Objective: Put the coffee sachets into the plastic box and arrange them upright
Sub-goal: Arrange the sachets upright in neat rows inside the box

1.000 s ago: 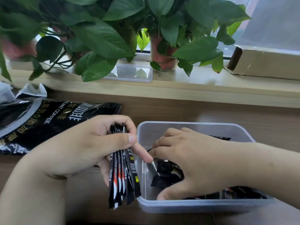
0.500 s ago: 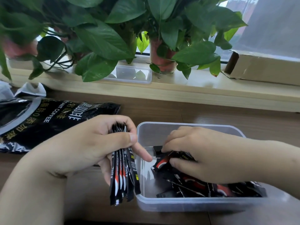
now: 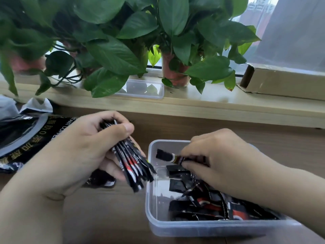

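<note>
Several glossy slim sachets [image 3: 130, 161] gripped by left hand [image 3: 79, 148]; right hand [image 3: 228, 159] pinches single sachet [image 3: 167, 156] over clear box [image 3: 211, 228].

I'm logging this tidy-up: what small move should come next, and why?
Probably carry the sachet pinched by the right hand across to the bundle gripped in the left hand: that bundle is aligned, while the loose sachets in the plastic box lie flat and jumbled.

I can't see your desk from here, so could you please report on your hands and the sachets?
Left hand grips bundle of black-and-red stick sachets beside clear plastic box. Right hand pinches one sachet above loose pile inside box. Nothing blocking box.
</note>
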A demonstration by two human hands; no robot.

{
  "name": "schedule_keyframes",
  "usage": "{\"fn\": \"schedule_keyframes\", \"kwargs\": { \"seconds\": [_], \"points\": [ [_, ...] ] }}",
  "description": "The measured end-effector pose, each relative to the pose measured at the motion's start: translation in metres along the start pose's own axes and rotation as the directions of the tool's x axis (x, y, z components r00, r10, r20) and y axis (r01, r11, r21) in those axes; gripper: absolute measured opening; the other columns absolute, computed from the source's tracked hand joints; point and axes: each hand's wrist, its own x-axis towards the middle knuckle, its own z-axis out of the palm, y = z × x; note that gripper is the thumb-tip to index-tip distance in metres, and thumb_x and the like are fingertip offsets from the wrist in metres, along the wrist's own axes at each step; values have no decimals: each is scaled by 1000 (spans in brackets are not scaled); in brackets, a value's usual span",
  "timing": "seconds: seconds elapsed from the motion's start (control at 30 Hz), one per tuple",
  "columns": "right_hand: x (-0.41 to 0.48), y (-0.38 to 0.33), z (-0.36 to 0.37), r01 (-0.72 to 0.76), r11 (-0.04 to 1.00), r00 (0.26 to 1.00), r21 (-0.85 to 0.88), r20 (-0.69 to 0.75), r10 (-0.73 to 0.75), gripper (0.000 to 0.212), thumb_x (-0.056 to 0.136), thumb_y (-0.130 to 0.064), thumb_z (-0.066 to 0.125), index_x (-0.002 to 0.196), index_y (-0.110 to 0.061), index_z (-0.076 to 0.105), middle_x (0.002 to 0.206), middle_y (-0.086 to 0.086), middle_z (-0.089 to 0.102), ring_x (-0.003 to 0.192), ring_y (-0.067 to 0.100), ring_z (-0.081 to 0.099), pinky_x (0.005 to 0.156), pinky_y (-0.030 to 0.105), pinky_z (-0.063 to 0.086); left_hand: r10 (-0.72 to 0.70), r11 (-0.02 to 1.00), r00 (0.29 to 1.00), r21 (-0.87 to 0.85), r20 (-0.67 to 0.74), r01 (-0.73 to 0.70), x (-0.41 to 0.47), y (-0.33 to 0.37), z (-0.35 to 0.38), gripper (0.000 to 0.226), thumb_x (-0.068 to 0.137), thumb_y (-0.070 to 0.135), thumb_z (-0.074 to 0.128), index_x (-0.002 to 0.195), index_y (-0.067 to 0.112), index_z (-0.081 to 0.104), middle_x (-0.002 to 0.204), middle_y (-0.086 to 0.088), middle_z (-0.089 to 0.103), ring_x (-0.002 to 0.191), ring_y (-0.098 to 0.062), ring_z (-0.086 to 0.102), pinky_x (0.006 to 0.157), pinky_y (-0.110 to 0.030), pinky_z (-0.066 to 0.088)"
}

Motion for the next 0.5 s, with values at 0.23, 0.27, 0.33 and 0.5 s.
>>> {"fn": "schedule_keyframes", "kwargs": {
  "seconds": [0.23,0.27,0.33,0.5],
  "points": [
    [-24,-26,-21,-175,905,865,388,-377,330,6,73,-34,80,78,-37,77,65,-16,73,53,8,66,50,26,54,-9,993,1000,-117,-17,7,2,-1,37,22,90,25,63,89,5,56,77,-17,78,52,-27,72,50,-35,60],
    [-23,-30,-19,-156,917,861,367,-404,308,6,75,-33,79,79,-36,77,66,-17,73,54,8,67,50,27,55,-14,993,1000,-121,0,13,2,-1,41,23,91,26,62,92,3,58,75,-13,78,51,-26,72,52,-35,61],
    [-22,-35,-14,-134,938,876,319,-404,263,6,79,-31,78,84,-35,77,66,-15,72,55,8,66,50,28,54,-12,990,1000,-140,10,14,2,-2,46,31,90,30,62,97,0,60,75,-11,78,53,-24,72,53,-35,61],
    [-18,-29,-13,-98,963,904,249,-382,191,12,86,-28,67,85,-21,77,65,-4,67,60,12,63,54,31,49,-3,987,999,-161,39,9,-1,0,42,45,76,42,65,94,1,66,78,-16,78,58,-26,75,54,-34,61]
  ]
}}
